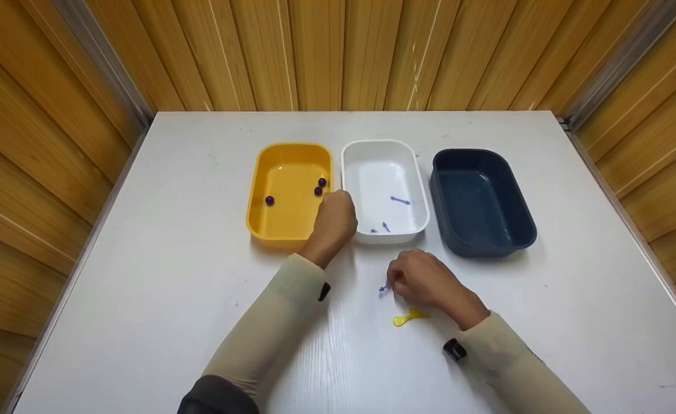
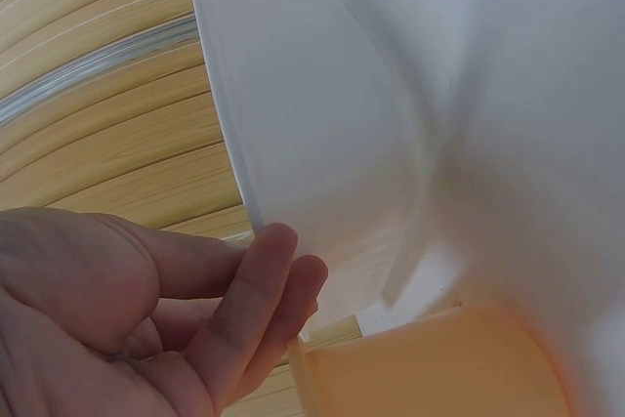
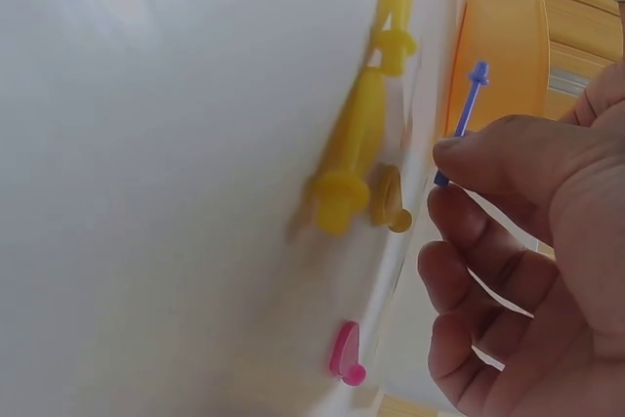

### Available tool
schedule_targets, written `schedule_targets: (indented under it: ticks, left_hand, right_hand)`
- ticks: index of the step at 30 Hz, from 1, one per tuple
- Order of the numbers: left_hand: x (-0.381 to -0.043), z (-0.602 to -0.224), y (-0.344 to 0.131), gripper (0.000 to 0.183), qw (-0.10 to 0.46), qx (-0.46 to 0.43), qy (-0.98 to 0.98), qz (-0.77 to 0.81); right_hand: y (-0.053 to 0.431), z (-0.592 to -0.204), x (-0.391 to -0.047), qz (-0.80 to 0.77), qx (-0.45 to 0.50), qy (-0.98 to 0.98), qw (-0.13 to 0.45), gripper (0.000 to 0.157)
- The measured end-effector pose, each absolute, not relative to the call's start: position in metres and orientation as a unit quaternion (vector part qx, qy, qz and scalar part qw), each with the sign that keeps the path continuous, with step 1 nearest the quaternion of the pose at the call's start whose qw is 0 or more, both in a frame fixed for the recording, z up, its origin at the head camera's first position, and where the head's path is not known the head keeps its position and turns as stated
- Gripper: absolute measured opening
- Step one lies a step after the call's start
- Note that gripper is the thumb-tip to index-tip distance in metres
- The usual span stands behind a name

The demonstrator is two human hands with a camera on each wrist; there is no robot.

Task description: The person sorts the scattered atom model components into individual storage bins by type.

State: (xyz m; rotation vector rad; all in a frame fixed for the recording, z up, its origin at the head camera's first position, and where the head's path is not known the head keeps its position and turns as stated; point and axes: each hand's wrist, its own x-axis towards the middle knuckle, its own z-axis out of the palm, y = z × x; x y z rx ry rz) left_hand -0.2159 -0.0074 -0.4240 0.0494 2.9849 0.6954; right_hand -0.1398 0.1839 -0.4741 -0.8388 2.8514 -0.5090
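Observation:
My right hand point(image 1: 427, 279) pinches a thin purple rod with a knobbed end point(image 3: 469, 104) between thumb and forefinger, low over the white table. On the tabletop close to that hand lie small yellow plastic pieces point(image 1: 410, 317), some with a collar near the end. A pink drop-shaped piece point(image 3: 344, 354) also shows in the right wrist view. My left hand point(image 1: 337, 218) hovers where the yellow bin point(image 1: 280, 238) and white bin point(image 1: 384, 237) meet, fingers bent toward the thumb. Whether it holds something small I cannot tell.
Three purple balls point(image 1: 269, 200) sit in the yellow bin. In the white bin are a few purple rods point(image 1: 400, 200). A dark blue bin point(image 1: 481, 201) stands to its right. Wood-look panels point(image 1: 315, 57) border the table at the back and both sides.

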Motion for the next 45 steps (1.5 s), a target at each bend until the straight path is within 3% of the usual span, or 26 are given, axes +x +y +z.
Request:
schedule_targets:
  ticks: [16,26,36,45]
  left_hand:
    - [-0.219,-0.423,-0.007,0.024,0.079,0.002,0.971,0.224]
    - [-0.218,-0.426,-0.006,0.021,0.042,0.01,0.974,0.221]
    - [-0.22,-0.425,-0.007,0.022,0.06,0.005,0.973,0.222]
    - [-0.218,-0.425,-0.007,0.022,0.062,0.003,0.972,0.229]
  right_hand:
    - [0.187,-0.457,-0.15,-0.179,-0.232,0.954,0.068,0.005]
    - [0.192,-0.446,-0.159,-0.196,-0.196,0.961,-0.014,0.01]
    - [0.192,-0.44,-0.174,-0.207,-0.131,0.968,-0.061,0.009]
    - [0.189,-0.436,-0.185,-0.198,-0.096,0.975,-0.031,0.012]
